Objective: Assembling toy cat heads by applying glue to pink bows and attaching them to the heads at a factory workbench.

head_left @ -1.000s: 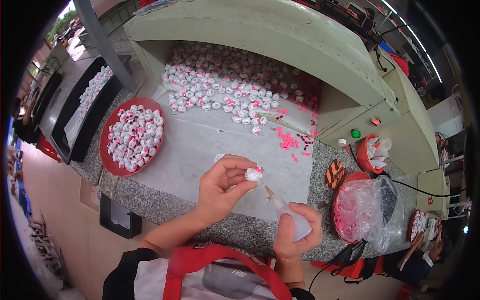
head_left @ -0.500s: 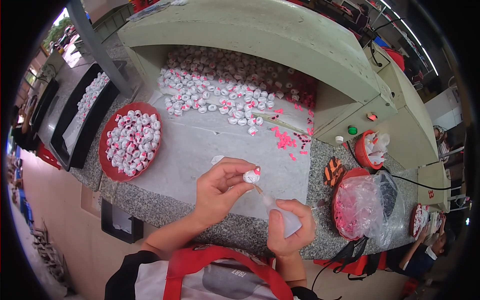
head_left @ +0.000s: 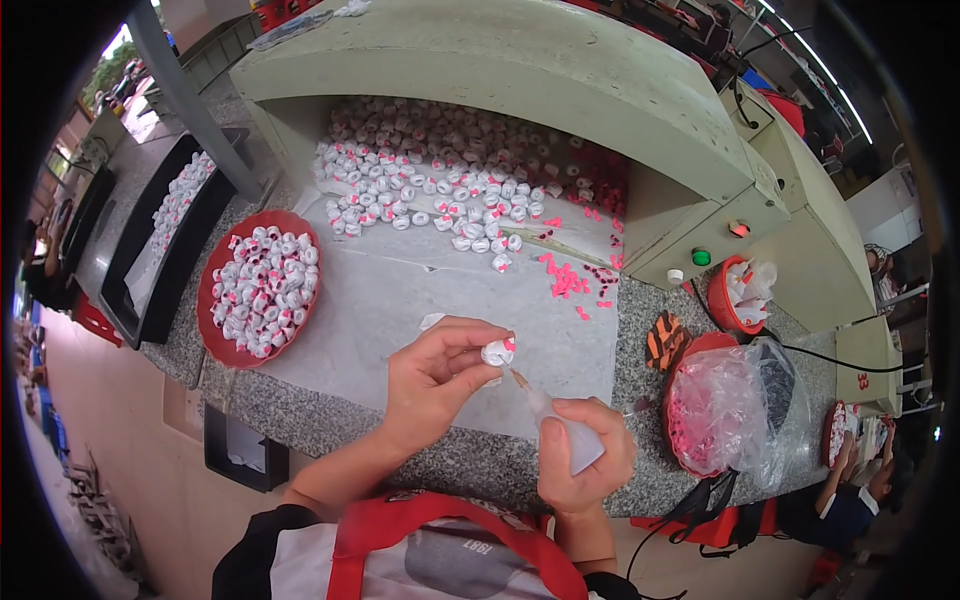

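Observation:
My left hand [head_left: 432,385] pinches a small white cap-shaped piece with a pink part [head_left: 498,352] between thumb and fingers, above the pale sheet [head_left: 400,300] on the granite bench. My right hand [head_left: 585,460] grips a soft translucent squeeze bottle [head_left: 560,432]; its thin nozzle tip points up-left and sits just under the white piece, nearly touching it. A red round tray [head_left: 215,300] filled with several finished white-and-pink pieces lies to the left. A large heap of white pieces [head_left: 440,170] spreads at the back under the green hood. Loose pink bits [head_left: 565,280] lie beyond my hands.
A red bowl lined with a clear plastic bag of pink bits [head_left: 715,415] stands at my right, a smaller red tub [head_left: 740,295] behind it. The green machine housing [head_left: 520,60] overhangs the bench. Black trays [head_left: 160,240] sit far left. Another person [head_left: 840,500] sits at lower right.
My left hand has lifted the white piece slightly toward the middle, and my right hand has brought the bottle's nozzle up close beneath it.

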### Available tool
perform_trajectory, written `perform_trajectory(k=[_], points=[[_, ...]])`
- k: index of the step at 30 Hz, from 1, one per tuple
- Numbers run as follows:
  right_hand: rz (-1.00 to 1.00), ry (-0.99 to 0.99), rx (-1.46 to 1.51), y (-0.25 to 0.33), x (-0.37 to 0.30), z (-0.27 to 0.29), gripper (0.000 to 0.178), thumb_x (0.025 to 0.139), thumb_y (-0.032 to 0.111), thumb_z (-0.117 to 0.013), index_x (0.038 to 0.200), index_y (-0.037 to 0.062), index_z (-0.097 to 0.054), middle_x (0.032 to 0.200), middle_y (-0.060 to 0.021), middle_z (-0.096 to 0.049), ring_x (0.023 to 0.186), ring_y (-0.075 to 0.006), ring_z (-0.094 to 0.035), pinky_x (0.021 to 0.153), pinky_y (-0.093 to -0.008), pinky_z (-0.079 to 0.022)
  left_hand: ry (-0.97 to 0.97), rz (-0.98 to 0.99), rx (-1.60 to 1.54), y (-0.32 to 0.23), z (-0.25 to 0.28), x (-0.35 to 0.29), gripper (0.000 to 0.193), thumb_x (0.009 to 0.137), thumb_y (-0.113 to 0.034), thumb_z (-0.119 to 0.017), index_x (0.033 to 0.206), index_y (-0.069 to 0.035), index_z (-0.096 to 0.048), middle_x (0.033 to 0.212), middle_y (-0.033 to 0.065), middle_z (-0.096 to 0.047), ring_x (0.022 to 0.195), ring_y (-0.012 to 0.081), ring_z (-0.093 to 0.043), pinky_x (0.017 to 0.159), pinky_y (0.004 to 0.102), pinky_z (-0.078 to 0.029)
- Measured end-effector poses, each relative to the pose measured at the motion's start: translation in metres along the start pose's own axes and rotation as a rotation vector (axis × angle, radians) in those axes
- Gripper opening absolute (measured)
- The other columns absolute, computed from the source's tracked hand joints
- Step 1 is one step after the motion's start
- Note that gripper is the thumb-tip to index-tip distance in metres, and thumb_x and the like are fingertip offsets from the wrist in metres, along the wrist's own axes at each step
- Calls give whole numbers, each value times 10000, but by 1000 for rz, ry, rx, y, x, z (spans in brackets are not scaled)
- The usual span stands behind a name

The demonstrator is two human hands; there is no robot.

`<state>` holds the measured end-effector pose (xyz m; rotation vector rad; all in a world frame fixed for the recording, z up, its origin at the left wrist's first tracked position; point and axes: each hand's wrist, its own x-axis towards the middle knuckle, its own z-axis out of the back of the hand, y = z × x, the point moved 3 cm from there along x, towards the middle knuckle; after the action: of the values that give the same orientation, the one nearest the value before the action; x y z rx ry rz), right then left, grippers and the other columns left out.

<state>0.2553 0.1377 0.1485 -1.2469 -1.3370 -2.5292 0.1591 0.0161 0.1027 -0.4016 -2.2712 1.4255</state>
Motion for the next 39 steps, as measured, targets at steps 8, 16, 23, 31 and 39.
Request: perform_trajectory(k=[8,16,23,31,39], points=[[23,-6,20,2,-2,1,215,632,-26,-625,835,-12,-556,658,-96,-593,461,-184,-524,425,-265,-411,-29,102,-87,-1,0,2,292,718,150,-540,991,59,-491,1038,153,-510,1010,274,-536,854,356,-468],[50,-11,2,1,1,2,211,628,-29,-622,827,-11,-556,654,-96,-592,454,-181,-518,419,-260,-406,-2,221,-181,4,2,2,301,703,120,-572,980,29,-496,1023,117,-529,1019,282,-540,881,398,-451],[-3,-20,6,-1,0,4,191,635,-23,-620,814,-5,-558,650,-93,-593,457,-183,-523,422,-261,-408,-1,226,-224,1,3,2,304,696,108,-590,973,16,-504,1017,109,-531,988,255,-551,924,434,-416],[-33,15,27,3,5,9,166,641,-13,-622,795,11,-566,626,-93,-586,457,-186,-525,426,-255,-406,58,161,-213,4,3,3,298,733,133,-545,1011,39,-491,1050,140,-539,1040,240,-529,834,298,-471],[-821,-162,424,-57,-13,25,261,755,153,-584,930,-39,-556,685,-67,-567,532,-130,-516,495,-228,-417,-24,229,-234,9,10,5,310,685,124,-566,971,19,-512,1020,119,-539,981,258,-556,925,413,-411]])
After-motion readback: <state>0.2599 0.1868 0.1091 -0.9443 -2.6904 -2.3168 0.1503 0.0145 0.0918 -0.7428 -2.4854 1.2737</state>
